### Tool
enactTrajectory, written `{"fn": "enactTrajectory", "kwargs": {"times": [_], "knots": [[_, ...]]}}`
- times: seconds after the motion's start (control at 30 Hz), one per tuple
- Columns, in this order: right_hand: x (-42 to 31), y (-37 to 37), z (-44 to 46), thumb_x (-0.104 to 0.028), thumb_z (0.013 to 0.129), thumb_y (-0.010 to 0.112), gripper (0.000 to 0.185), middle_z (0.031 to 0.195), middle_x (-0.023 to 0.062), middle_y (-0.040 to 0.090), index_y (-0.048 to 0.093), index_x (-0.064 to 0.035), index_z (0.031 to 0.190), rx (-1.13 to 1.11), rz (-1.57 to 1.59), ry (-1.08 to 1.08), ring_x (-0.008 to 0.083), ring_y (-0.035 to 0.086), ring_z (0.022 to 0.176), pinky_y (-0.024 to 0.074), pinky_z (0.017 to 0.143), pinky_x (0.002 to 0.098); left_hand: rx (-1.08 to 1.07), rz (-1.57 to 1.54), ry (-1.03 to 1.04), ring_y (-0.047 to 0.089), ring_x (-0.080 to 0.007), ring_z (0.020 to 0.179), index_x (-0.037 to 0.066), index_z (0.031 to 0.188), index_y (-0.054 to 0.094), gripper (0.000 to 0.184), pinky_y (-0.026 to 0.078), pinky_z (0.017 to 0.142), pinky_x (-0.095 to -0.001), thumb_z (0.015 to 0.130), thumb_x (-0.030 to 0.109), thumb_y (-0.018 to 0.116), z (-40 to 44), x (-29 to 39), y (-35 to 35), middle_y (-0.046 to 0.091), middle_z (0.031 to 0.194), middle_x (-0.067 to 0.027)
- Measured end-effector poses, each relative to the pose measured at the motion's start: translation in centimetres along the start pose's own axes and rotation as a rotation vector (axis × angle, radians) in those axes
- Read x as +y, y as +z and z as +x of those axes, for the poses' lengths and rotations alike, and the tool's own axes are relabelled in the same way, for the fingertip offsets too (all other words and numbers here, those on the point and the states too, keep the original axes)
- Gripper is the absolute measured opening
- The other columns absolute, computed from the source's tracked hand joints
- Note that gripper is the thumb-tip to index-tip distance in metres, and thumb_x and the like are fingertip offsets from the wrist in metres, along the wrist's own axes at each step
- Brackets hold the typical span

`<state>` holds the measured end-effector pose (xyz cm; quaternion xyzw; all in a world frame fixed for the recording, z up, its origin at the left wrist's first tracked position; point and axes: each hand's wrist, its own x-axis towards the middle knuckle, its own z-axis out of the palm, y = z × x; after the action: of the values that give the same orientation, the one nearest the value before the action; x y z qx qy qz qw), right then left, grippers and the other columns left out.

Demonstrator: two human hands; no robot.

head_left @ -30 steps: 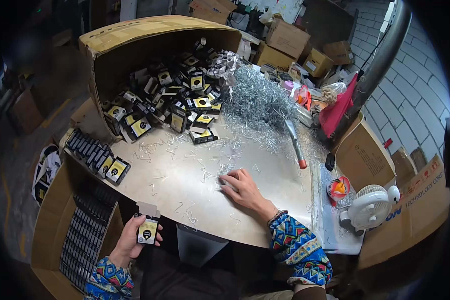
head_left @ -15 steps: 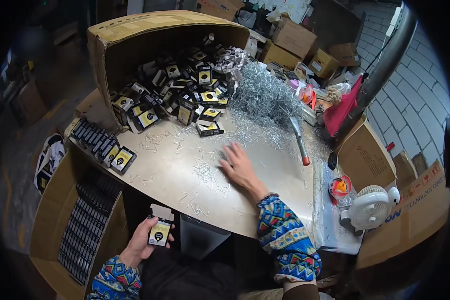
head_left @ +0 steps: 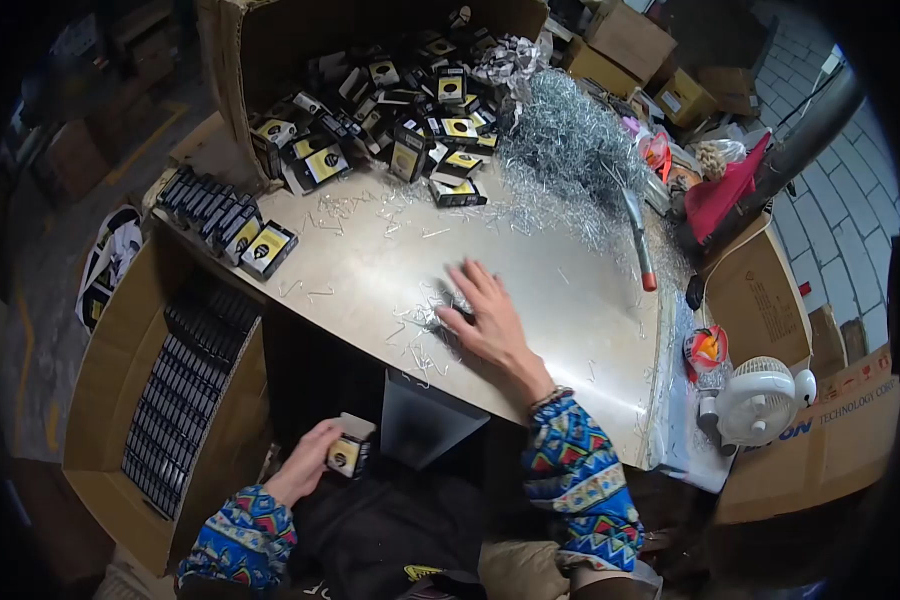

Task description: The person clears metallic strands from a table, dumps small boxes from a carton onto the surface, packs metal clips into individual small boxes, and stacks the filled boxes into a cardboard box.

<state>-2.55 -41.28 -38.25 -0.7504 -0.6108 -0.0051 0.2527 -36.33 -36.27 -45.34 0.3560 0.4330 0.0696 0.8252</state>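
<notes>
My left hand (head_left: 308, 463) is closed around a small black and yellow box (head_left: 347, 452) with its flap raised, low in front of the table edge. Over the metal tabletop (head_left: 560, 330), my right hand (head_left: 488, 318) has its fingers spread beside a loose cluster of small wire pieces (head_left: 417, 335). Whether any wire lies under the palm is hidden. Behind it are a large tangled heap of wire pieces (head_left: 570, 140) and a pile of similar small boxes (head_left: 410, 150) in a tipped carton. A row of boxes (head_left: 210, 210) lines the table's left edge.
An open carton (head_left: 110, 420) packed with rows of boxes stands at lower left. A red-tipped metal tool (head_left: 640, 240) lies beside the wire heap. On the right are a white fan (head_left: 758, 402), a red bag (head_left: 708, 350) and a pole (head_left: 800, 140).
The view has tilted downward. My right hand has opened and shifted over the tabletop near the wires, which lie gathered closer to the front edge. The box in my left hand has tilted.
</notes>
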Motion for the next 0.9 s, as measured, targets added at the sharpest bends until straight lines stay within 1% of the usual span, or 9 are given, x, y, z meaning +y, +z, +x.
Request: {"fn": "enactTrajectory", "kwargs": {"times": [0.13,0.27,0.4,0.43,0.5,0.57,0.63,0.77,0.9], "knots": [[-5.0,1.2,-0.3,-0.035,0.094,0.059,0.051,0.147,0.0176,0.043,0.05,-0.0109,0.139,0.013,-0.067,-0.079,0.0346,0.038,0.138,0.0297,0.114,0.0467,-0.062,0.39,-0.102,0.058,-0.0095,0.085,0.005,0.12,0.059,0.029,0.045,0.068,-0.0195,0.094,0.018,0.058,1.4,-2.7,2.1,0.063,0.099,-0.0044],[-8.6,2.4,-3.9,-0.033,0.095,0.057,0.048,0.143,0.0171,0.047,0.051,-0.0102,0.137,0.001,-0.085,-0.022,0.0367,0.039,0.137,0.0303,0.113,0.0481,-0.181,0.304,-0.101,0.058,-0.0098,0.083,0.006,0.115,0.061,0.025,0.047,0.068,-0.0208,0.092,0.014,0.06,2.1,-5.6,2.5,0.063,0.099,-0.0039],[-12.4,1.9,-7.7,-0.026,0.096,0.055,0.04,0.141,0.0133,0.049,0.054,-0.0108,0.133,0.069,-0.206,0.128,0.0333,0.039,0.138,0.0315,0.113,0.0458,-0.191,-0.067,-0.206,0.059,-0.0108,0.083,0.005,0.112,0.061,0.022,0.049,0.068,-0.0234,0.09,0.011,0.06,1.5,-5.2,3.1,0.063,0.098,-0.0047],[-12.8,0.9,-8.0,-0.025,0.096,0.056,0.04,0.138,0.0132,0.051,0.054,-0.0105,0.133,0.021,-0.199,0.107,0.0337,0.045,0.131,0.0365,0.108,0.0455,-0.195,-0.065,-0.205,0.059,-0.0108,0.083,0.005,0.112,0.061,0.022,0.049,0.068,-0.0234,0.09,0.011,0.06,1.3,-5.1,3.3,0.063,0.098,-0.0047],[-11.5,-0.7,-7.4,-0.023,0.095,0.056,0.04,0.135,0.0131,0.054,0.054,-0.0102,0.132,-0.015,-0.196,0.078,0.0341,0.051,0.125,0.0415,0.103,0.0451,-0.168,-0.061,-0.189,0.059,-0.0113,0.082,0.006,0.111,0.061,0.021,0.05,0.067,-0.024,0.09,0.01,0.059,0.8,-4.7,3.8,0.063,0.097,-0.0049],[-8.6,-1.4,-3.7,-0.017,0.091,0.057,0.041,0.12,0.0139,0.058,0.055,-0.0104,0.131,0.014,-0.016,0.134,0.0337,0.059,0.099,0.0476,0.084,0.0438,-0.144,-0.055,-0.166,0.059,-0.0119,0.081,0.006,0.11,0.061,0.02,0.05,0.066,-0.0247,0.089,0.008,0.059,0.4,-4.7,4.1,0.063,0.097,-0.0052],[-6.0,-0.7,1.1,-0.011,0.085,0.056,0.037,0.101,0.0113,0.055,0.058,-0.0093,0.122,0.07,-0.225,0.128,0.0284,0.052,0.079,0.0429,0.073,0.0391,-0.142,-0.013,-0.139,0.058,-0.0123,0.082,0.006,0.112,0.06,0.023,0.049,0.066,-0.0255,0.09,0.008,0.057,0.6,-5.2,3.8,0.062,0.098,-0.0051],[-1.7,1.0,7.3,-0.01,0.084,0.053,0.03,0.097,0.0116,0.054,0.059,-0.0048,0.114,0.091,-0.371,0.121,0.0271,0.052,0.081,0.0411,0.07,0.0366,-0.118,0.002,-0.121,0.057,-0.0115,0.085,0.005,0.113,0.058,0.024,0.047,0.073,-0.0251,0.09,0.01,0.055,0.4,-5.1,4.5,0.062,0.1,-0.0052],[0.7,-0.2,4.8,-0.007,0.085,0.054,0.032,0.105,0.0119,0.056,0.06,-0.0026,0.117,0.086,-0.588,-0.128,0.0263,0.053,0.084,0.0438,0.076,0.0362,-0.103,0.033,-0.045,0.055,-0.0107,0.089,0.004,0.114,0.057,0.025,0.043,0.08,-0.0232,0.091,0.013,0.053,0.3,-5.8,5.2,0.062,0.1,-0.0053]]}}
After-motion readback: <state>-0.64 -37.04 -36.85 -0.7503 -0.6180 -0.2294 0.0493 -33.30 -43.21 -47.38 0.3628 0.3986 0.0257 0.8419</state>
